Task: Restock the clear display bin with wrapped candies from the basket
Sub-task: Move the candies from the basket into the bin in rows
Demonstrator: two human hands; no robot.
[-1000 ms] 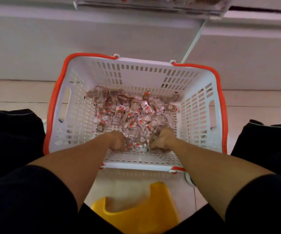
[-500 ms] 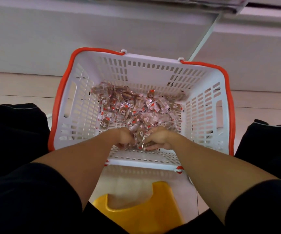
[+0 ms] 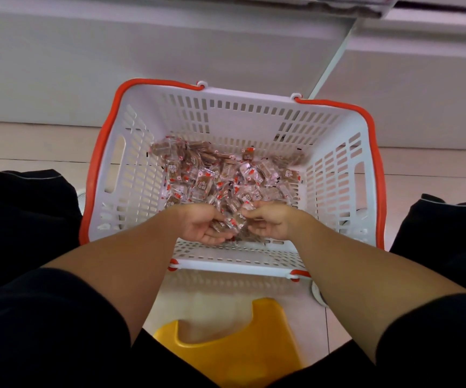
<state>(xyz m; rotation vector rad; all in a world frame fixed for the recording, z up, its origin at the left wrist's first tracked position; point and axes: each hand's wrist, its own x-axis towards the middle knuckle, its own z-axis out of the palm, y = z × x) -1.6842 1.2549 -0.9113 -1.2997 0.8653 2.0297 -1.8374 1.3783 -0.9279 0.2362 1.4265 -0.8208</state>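
Observation:
A white slotted basket [image 3: 131, 177] with an orange rim stands on the floor between my knees. Several wrapped candies [image 3: 220, 177], brown in clear wrappers with red marks, cover its bottom. Both hands are inside the basket at its near side, palms turned toward each other. My left hand [image 3: 201, 224] and my right hand [image 3: 271, 222] cup a small heap of candies [image 3: 233, 224] between them, fingers curled under it. The clear display bin shows only as a blurred edge [image 3: 268, 4] along the top of the view.
A yellow plastic stool [image 3: 226, 340] sits under me, near the basket's front wall. A white cabinet front [image 3: 142, 51] rises behind the basket. Tiled floor lies on both sides, with my dark-clothed knees [image 3: 16, 208] left and right.
The hands went from digging knuckles-up in the candies to palms-up, drawn together with a scoop of candies between them. The view has tilted down slightly.

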